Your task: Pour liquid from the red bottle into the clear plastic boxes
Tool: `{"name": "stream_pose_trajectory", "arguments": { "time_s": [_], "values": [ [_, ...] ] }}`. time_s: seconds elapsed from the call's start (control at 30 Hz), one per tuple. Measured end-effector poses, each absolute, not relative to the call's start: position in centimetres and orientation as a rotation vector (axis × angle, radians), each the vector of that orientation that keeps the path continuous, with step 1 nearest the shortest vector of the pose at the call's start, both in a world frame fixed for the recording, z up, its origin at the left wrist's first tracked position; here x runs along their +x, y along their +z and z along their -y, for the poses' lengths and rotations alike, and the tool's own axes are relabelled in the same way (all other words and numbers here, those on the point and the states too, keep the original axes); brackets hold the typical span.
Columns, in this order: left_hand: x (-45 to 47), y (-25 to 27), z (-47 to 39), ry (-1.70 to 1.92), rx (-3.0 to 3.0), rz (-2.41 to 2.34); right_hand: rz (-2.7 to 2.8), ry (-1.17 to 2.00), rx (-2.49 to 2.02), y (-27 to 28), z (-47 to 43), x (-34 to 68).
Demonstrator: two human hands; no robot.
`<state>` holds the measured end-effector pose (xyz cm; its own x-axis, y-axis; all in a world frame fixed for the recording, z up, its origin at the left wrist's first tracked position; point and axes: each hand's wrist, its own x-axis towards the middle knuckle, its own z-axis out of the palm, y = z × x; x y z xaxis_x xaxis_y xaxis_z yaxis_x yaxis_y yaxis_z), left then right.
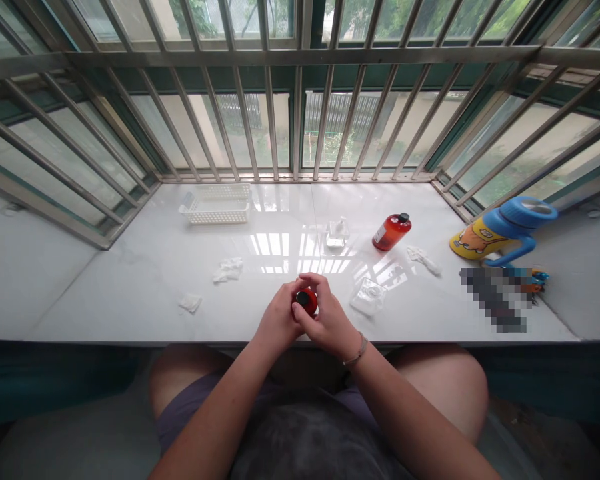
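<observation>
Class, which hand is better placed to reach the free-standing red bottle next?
Probably the right hand: the black-capped translucent red bottle stands to its right, farther from the left hand. Both cup another black-capped red bottle.

Two red bottles [311,303], lol
also three crumpled white tissues [229,270], two clear containers [369,297], one white basket [217,217], one blue-and-yellow flask [485,233]
</observation>
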<state>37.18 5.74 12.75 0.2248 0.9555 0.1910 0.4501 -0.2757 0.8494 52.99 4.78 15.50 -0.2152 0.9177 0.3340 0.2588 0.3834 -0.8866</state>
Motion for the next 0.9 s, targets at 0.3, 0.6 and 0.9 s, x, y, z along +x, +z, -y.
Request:
{"name": "stream_pose_trajectory", "arguments": {
  "time_s": [0.3,0.6,0.9],
  "values": [
    [37.0,11.8,-5.8,0.987,1.847,-1.315,1.672,0.747,-1.070,15.5,-4.7,52.7],
    [37.3,12.6,-5.8,0.977,1.853,-1.290,1.672,0.810,-1.070,15.5,-4.9,52.4],
    [37.1,12.8,-5.7,0.958,1.758,-1.297,1.742,0.878,-0.994,15.6,-5.1,53.5]
  ]
}}
